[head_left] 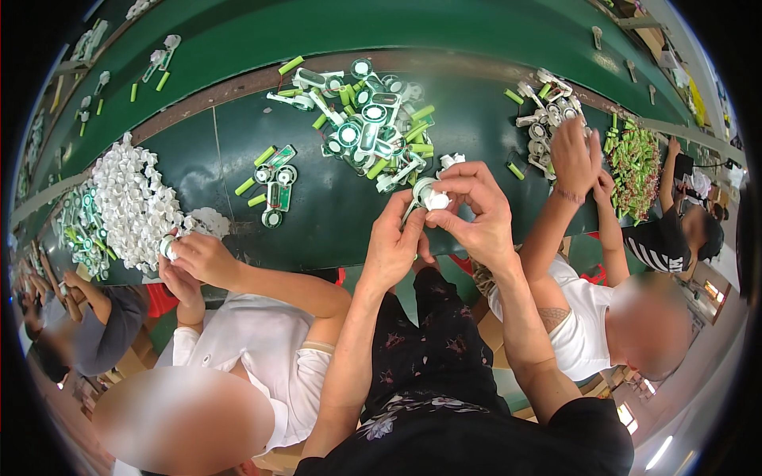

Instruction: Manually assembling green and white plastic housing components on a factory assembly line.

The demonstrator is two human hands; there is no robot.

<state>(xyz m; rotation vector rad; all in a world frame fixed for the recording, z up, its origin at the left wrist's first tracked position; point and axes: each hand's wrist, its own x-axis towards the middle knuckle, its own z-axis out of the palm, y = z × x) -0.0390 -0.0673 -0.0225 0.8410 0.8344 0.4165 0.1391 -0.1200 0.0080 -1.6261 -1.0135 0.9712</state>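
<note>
Just in front of my body, above the table's near edge, both my hands meet at a small white round-headed plastic housing (pixel 422 190). My left hand (pixel 389 246) is closed on its rim, thumb and fingers pinching from the left. From the right, my right hand (pixel 482 213) pinches a white plastic cap (pixel 437 200) against the round head. Fingers partly cover both pieces, so whether they are joined cannot be told. Right behind my hands lies a heap of white housings (pixel 373 119) with round discs, green circuit boards and light-green battery cells.
A few similar housings (pixel 278 194) lie left of the heap. A big mound of white caps (pixel 131 194) is further left, by a co-worker's hands (pixel 194 262). Another co-worker's raised hand (pixel 573 159) is near more housings and a wired battery pile (pixel 633 170). A green belt (pixel 444 32) runs behind.
</note>
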